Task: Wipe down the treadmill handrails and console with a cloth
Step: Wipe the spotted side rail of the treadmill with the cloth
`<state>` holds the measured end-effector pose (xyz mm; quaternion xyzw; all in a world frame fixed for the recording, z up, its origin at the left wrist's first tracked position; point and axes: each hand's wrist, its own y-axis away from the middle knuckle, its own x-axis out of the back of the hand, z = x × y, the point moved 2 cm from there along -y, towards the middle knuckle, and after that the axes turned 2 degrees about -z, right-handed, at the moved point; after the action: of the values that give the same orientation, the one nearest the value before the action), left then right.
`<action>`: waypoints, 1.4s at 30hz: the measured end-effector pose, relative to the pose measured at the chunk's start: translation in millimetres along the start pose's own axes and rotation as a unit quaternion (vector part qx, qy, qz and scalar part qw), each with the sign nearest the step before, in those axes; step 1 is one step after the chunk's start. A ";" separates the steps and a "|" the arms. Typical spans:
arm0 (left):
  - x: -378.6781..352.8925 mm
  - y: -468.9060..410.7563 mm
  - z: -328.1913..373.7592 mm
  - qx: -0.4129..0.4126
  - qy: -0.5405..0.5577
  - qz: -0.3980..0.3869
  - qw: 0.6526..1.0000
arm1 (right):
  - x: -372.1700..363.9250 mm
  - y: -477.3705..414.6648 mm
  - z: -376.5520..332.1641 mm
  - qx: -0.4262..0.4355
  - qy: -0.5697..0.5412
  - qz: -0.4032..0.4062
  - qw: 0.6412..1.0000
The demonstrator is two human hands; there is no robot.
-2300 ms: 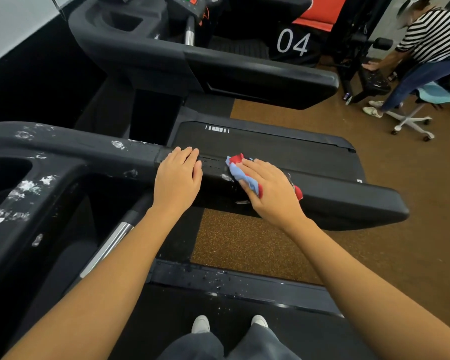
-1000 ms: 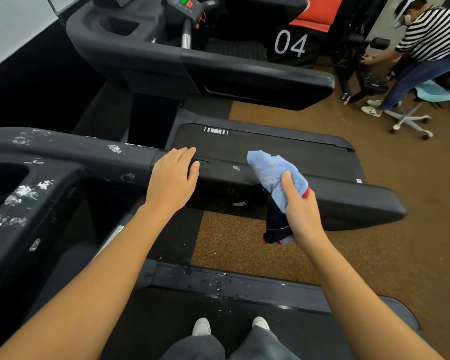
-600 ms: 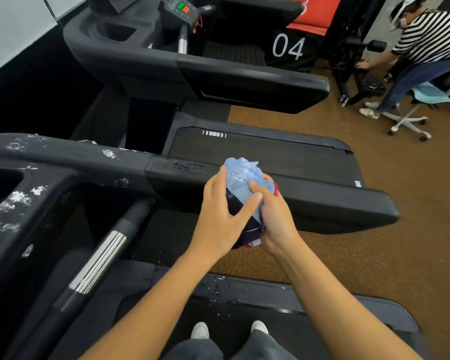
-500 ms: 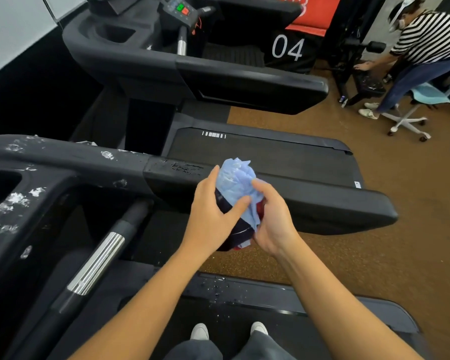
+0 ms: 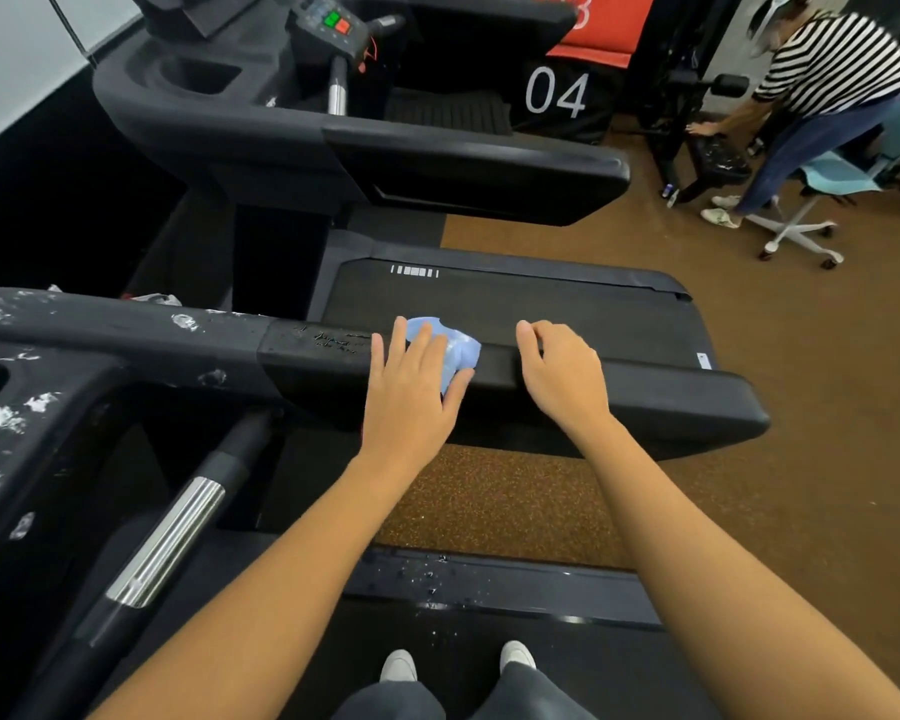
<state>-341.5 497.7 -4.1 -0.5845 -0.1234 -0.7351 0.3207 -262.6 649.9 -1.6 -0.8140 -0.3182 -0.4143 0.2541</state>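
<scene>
- The cloth (image 5: 463,350) is looking soft, thin and very light, so it is probably squashing and sliding easily.
- I think the best hold is pressing flat on its middle, or pinching the loose edge poking out at 1 o'clock.
- It is showing light blue, all crumpled into a small lump.
- It is lying on the black handrail (image 5: 671,402), under the left hand (image 5: 411,397).
- The left hand's fingers are lying straight, pressing the cloth down.
- The right hand (image 5: 562,376) is resting on the rail at 3 o'clock from the cloth, fingers loosely bent, holding nothing.
- White spots (image 5: 1,418) are sitting at 9 o'clock.
</scene>
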 end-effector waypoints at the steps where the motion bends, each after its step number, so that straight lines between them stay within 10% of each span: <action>1: 0.7 -2.5 0.4 0.002 -0.022 0.011 1.000 | -3.6 1.1 2.4 0.016 0.055 0.011 0.998; 10: 18.6 -20.9 -38.8 0.104 -0.030 0.054 0.993 | -7.8 4.0 2.1 0.074 0.152 0.037 0.985; 30: 6.0 3.5 -6.0 -0.037 -0.036 0.112 0.992 | -17.6 1.3 7.6 0.066 0.197 0.053 0.977; 37: 3.8 -8.9 -18.4 0.066 0.027 0.106 0.992 | -15.2 3.7 6.8 0.069 0.181 0.064 0.979; 42: -14.6 44.8 -3.0 0.249 0.313 0.284 0.872 | -14.8 4.8 6.1 0.073 0.171 0.079 0.979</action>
<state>-314.6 466.6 -27.3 -0.2343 -0.0241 -0.7020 0.6720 -262.7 646.3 -17.9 -0.7330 -0.2346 -0.5015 0.3951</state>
